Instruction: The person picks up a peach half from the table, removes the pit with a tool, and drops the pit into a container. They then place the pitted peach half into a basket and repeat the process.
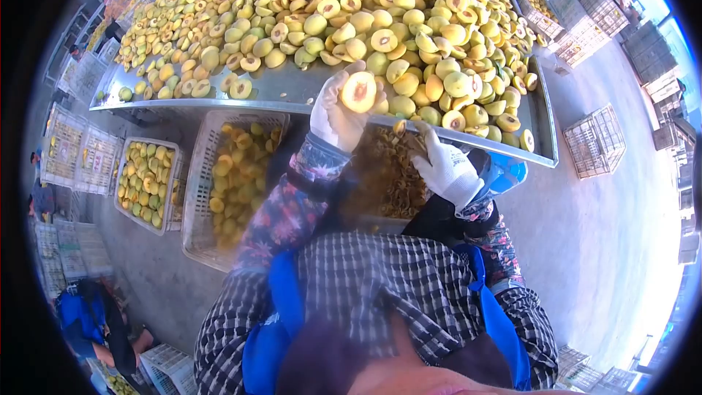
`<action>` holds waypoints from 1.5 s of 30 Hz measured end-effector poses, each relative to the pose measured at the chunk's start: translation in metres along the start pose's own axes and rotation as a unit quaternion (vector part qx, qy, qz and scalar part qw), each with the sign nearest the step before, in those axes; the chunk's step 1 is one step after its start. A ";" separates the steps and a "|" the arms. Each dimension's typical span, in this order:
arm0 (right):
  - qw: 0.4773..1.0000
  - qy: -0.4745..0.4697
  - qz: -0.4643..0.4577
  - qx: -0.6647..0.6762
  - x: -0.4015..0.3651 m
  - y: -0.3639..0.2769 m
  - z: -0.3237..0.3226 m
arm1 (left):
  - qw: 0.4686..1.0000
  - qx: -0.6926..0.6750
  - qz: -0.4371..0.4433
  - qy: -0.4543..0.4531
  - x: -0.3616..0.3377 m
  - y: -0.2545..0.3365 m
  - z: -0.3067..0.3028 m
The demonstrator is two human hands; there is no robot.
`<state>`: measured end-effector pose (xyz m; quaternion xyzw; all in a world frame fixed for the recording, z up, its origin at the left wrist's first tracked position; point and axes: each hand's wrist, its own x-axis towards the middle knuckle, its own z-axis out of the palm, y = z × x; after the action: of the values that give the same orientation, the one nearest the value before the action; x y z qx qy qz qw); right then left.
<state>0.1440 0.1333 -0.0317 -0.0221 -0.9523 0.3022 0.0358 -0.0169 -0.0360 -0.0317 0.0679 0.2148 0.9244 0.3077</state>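
Upper centre: my white-gloved left hand (338, 113) curled fingers round yellow, red-centred fruit half (359, 93). Centre: my white-gloved right hand (447, 170) hovered near shrivelled brown scraps (404, 201); couldn't tell fingers' grip.

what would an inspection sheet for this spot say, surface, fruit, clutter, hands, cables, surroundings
surface: metal table with raised edges, mostly under fruit, bare along part of the near side
job's things: heap of fruit, many pieces cut in half; large crate of fruit below the near edge; brown scraps in a container beside it
clutter: small bits on the bare metal; blue item by the right hand, unclear what
grippers: gloved left hand holds a cut fruit half, cut face showing; gloved right hand over the scraps, grip unclear
cables: nothing seen
surroundings: stacked crates, lone crate on the floor, other people further off
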 end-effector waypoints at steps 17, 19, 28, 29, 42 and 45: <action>0.786 -0.029 0.189 0.588 0.004 -0.016 0.020 | 0.994 -0.069 -0.073 0.042 -0.021 -0.024 -0.001; 0.826 -0.037 0.142 0.544 0.003 -0.007 0.028 | 0.994 -0.073 -0.065 0.051 -0.020 -0.028 -0.005; 0.899 0.012 0.022 0.437 0.010 0.026 0.060 | 0.993 -0.072 -0.087 0.027 -0.019 -0.031 -0.016; 0.847 -0.019 0.084 0.525 0.005 0.011 0.046 | 0.998 0.047 -0.021 0.033 -0.018 -0.039 -0.027; 0.963 0.146 -0.115 0.195 0.006 -0.007 0.047 | 0.999 0.024 0.021 0.010 -0.013 -0.048 -0.044; 0.961 0.219 -0.139 0.099 0.000 -0.019 0.041 | 0.999 -0.043 -0.009 -0.026 -0.013 -0.038 -0.036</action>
<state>0.1404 0.0941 -0.0536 0.0482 -0.8806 0.3744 0.2865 0.0041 -0.0293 -0.0807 0.0770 0.1670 0.9279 0.3242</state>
